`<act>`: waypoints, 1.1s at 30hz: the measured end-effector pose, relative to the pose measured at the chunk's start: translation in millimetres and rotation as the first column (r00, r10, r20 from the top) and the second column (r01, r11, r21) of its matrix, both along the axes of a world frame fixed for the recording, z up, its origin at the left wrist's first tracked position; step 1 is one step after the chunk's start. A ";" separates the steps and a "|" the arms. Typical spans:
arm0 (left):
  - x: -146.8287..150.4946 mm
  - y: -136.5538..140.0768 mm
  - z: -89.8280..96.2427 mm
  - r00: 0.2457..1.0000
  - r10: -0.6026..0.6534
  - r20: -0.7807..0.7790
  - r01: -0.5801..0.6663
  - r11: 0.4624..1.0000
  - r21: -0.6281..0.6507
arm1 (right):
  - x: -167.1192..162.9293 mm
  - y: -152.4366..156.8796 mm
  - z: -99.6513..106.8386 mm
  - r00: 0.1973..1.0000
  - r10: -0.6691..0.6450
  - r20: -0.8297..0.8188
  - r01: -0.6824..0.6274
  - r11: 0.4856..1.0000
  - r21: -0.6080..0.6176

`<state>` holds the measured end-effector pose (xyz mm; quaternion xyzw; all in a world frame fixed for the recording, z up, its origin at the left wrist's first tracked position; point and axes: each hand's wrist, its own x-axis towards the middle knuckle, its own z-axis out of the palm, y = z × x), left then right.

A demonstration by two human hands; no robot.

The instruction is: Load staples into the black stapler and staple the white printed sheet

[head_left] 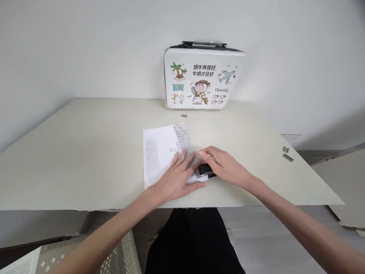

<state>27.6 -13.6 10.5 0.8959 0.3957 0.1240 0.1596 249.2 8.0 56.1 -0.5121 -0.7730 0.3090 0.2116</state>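
A white printed sheet of paper (159,148) lies on the table, with a patterned grey strip down its right side. My left hand (178,173) rests flat on it, fingers spread. At the paper's lower right edge is a black stapler (205,169), its jaw over the sheet. My right hand (221,163) is closed around the stapler, which it partly hides. Whether the stapler is pressed down I cannot tell.
A white case with cartoon prints (199,80) stands against the wall at the back. Strips of staples (184,115) lie before it, and more staple strips (288,157) near the right edge. A perforated basket (129,251) is below the table at left.
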 end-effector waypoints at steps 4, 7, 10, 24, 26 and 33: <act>-6.2 -0.9 2.5 0.999 0.005 -0.036 -0.006 1.000 -0.009 | -8.4 -0.6 7.5 0.999 -0.042 0.034 0.041 0.999 0.017; -3.2 -0.3 -0.6 0.998 0.003 -0.061 -0.003 1.000 -0.002 | -13.1 1.0 8.8 0.999 -0.013 0.036 0.013 1.000 -0.004; 0.8 2.8 -5.0 0.999 -0.012 -0.041 0.013 0.999 0.030 | -14.4 3.1 5.7 0.999 0.025 0.036 -0.024 1.000 -0.016; 0.4 5.6 -13.2 1.000 0.002 -0.004 -0.001 0.997 0.071 | -16.7 6.0 1.1 0.980 0.053 0.189 -0.037 0.995 -0.088; 0.8 5.6 -13.5 1.000 0.007 -0.001 -0.007 0.997 0.078 | -17.8 4.7 3.8 0.974 0.054 0.219 -0.032 0.995 -0.100; 1.5 4.3 -15.2 1.000 0.017 -0.014 -0.016 0.997 0.079 | -21.4 -0.3 12.3 0.932 0.060 0.358 -0.025 0.995 -0.100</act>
